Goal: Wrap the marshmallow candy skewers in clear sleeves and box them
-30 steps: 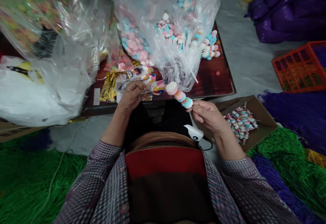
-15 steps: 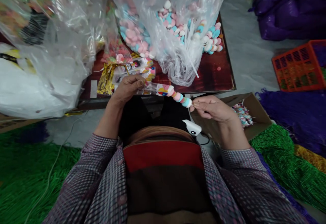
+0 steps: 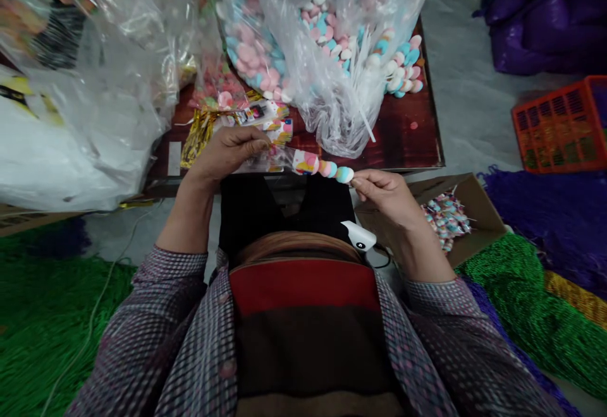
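My left hand (image 3: 232, 151) pinches the far end of a narrow clear packaging bag (image 3: 301, 162) with a colourful print near its mouth. Part of a marshmallow skewer (image 3: 344, 174), in pink, white, blue and orange, lies inside the bag's mouth; the rest sticks out to the right. With thumb and fingertips, my right hand (image 3: 385, 194) grips the skewer's right end, where the stick is mostly hidden. Behind my left hand, more printed bags (image 3: 279, 127) lie in a pile beside gold twist ties (image 3: 202, 136) on the dark red table (image 3: 408, 148).
Large plastic bags of round marshmallows (image 3: 251, 57) stand at the table's back, with white sticks (image 3: 367, 79) on one. A cardboard box (image 3: 488, 215) of wrapped skewers sits at lower right. Beyond it are an orange crate (image 3: 545, 120) and purple bundles (image 3: 535, 25).
The marshmallow skewer has gone further into the bag, so fewer pieces show outside. My right hand has shifted slightly left and up; my left hand has moved slightly left.
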Demonstrator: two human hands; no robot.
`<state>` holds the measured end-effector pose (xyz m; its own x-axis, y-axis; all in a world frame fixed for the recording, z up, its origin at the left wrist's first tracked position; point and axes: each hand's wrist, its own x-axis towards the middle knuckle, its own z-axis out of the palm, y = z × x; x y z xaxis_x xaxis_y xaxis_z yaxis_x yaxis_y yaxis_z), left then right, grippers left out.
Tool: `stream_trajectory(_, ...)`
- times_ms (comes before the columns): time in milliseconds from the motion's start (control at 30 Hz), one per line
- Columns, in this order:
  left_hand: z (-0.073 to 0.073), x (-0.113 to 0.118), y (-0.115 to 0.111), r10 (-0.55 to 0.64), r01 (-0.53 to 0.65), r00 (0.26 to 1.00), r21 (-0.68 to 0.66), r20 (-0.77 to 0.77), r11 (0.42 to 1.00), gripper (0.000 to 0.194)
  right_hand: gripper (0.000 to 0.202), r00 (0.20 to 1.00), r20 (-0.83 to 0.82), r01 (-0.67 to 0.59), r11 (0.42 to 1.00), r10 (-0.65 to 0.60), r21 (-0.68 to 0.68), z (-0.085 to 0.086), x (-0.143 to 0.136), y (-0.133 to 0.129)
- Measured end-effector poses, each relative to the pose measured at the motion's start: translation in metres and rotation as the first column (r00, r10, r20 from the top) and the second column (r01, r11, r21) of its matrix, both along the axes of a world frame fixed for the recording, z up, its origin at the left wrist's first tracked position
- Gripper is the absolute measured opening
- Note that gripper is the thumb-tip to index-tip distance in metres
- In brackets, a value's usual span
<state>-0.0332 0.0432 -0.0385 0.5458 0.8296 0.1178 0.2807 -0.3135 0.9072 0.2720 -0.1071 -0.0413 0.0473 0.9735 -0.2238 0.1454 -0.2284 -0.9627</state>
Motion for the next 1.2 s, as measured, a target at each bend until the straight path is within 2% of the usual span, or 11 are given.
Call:
stream_trajectory(167, 0.014, -0.004, -0.007, 0.021, -0.014, 0.998, 0.114, -0.062, 0.993, 0.043, 0.048, 0.993, 0.117, -0.021, 0.992, 0.006, 0.126, -0.016, 0.003, -0.003)
stream_trajectory(267, 0.02, -0.004, -0.013, 0.015, 0.001, 0.995, 0.162, -0.095, 0.987, 0.04, 0.039, 0.974, 0.22, 0.001, 0.964, -0.061, 0.264, -0.023, 0.001, -0.003)
stream_trajectory(367, 0.024, -0.003, -0.016, 0.004, 0.023, 0.992, 0.205, -0.127, 0.979, 0.038, 0.028, 0.962, 0.243, 0.027, 0.932, -0.122, 0.362, -0.028, -0.001, -0.002)
stream_trajectory(533, 0.028, -0.001, -0.02, -0.015, 0.054, 0.988, 0.247, -0.157, 0.968, 0.038, 0.021, 0.968, 0.207, 0.059, 0.926, -0.145, 0.372, -0.033, 0.0, 0.0)
stream_trajectory(700, 0.042, -0.001, -0.029, -0.006, 0.072, 0.976, 0.295, -0.217, 0.953, 0.034, 0.028, 0.972, 0.193, 0.069, 0.947, -0.135, 0.313, -0.036, 0.0, -0.004)
stream_trajectory(800, 0.051, -0.002, -0.031, -0.01, 0.1, 0.966, 0.342, -0.257, 0.934, 0.029, 0.03, 0.957, 0.27, 0.004, 0.939, -0.103, 0.343, -0.034, 0.0, -0.007)
stream_trajectory(900, 0.057, -0.002, -0.031, -0.023, 0.134, 0.957, 0.373, -0.288, 0.918, 0.025, 0.031, 0.927, 0.367, -0.09, 0.906, -0.076, 0.414, -0.03, 0.001, -0.008)
stream_trajectory(1033, 0.06, -0.001, -0.029, -0.065, 0.135, 0.971, 0.307, -0.228, 0.942, 0.024, 0.033, 0.916, 0.401, -0.166, 0.879, -0.031, 0.447, -0.027, 0.003, -0.006)
stream_trajectory(1200, 0.053, -0.003, -0.026, -0.063, 0.099, 0.976, 0.17, -0.206, 0.98, 0.032, 0.026, 0.95, 0.305, -0.071, 0.901, -0.07, 0.427, -0.028, -0.002, -0.006)
